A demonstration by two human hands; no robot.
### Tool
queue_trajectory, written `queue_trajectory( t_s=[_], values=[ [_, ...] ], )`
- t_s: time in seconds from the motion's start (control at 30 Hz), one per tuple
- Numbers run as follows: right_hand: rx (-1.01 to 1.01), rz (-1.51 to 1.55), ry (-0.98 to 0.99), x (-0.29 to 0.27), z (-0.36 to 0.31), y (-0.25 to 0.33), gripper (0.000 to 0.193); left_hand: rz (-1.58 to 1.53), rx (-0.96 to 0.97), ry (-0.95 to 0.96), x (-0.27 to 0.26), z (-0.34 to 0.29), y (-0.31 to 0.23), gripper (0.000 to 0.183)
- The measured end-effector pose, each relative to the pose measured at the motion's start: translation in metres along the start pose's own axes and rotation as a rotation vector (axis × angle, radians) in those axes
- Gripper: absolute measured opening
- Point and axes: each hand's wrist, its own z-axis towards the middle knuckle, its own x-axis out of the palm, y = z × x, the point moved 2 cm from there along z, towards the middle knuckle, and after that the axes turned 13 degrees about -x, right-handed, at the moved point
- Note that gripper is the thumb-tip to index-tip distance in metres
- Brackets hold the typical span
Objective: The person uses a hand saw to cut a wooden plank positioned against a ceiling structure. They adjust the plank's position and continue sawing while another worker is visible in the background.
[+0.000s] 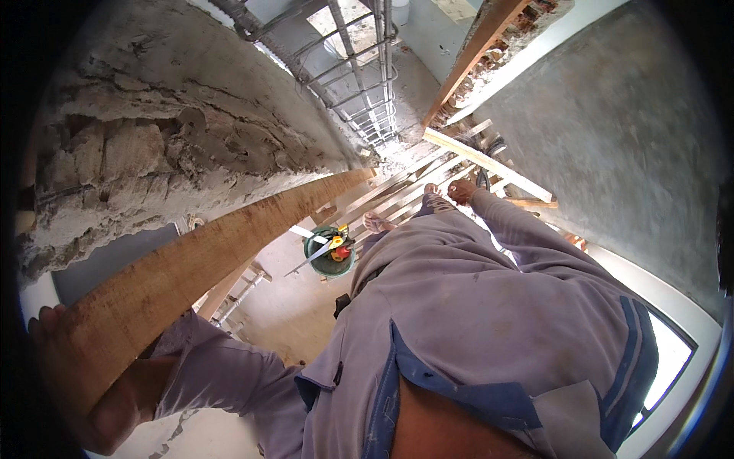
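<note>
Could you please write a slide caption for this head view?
Left hand grips a long wooden plank against a rough wall; right hand reaches down.

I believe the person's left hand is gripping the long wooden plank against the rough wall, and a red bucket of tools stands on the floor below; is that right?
Not quite: the bucket is green, not red, as the head view shows. The rest holds: the left hand grips the long wooden plank against the rough wall, and the bucket of tools stands on the floor below.

The long plank (191,268) was rough, matt wood. The wall (153,130) above it was coarse, cracked mortar. The shirt (474,306) was soft, dull cloth.
</note>
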Motion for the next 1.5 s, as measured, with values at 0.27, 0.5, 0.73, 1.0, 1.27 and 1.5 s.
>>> queue_trajectory(
  t_s=[0.27, 0.5, 0.73, 1.0, 1.27, 1.5],
  values=[
    [0.052, -0.135, -0.159, -0.013, -0.059, -0.012, 0.032, -0.292, -0.311, -0.289, 0.067, -0.061, 0.011, 0.048],
    [-0.140, -0.211, 0.112, 0.007, 0.065, -0.046, 0.026, -0.510, -0.321, -0.087, 0.201, -0.049, 0.044, 0.016],
    [-0.258, 0.215, -0.182, -0.037, 0.120, 0.020, 0.023, -0.911, -0.669, -0.168, 0.197, -0.027, 0.038, 0.058],
    [-0.874, -0.186, -0.297, -0.087, 0.114, 0.189, 0.094, -0.899, -0.445, -0.116, 0.203, -0.048, 0.047, 0.031],
    [-1.245, -0.249, -0.653, -0.142, -0.001, 0.390, 0.104, -0.761, -0.369, -0.118, 0.174, -0.030, 0.016, 0.019],
    [-1.079, -0.181, -0.262, -0.139, -0.002, 0.423, 0.089, -0.846, -0.523, -0.159, 0.136, -0.037, 0.014, 0.023]
  ],
)
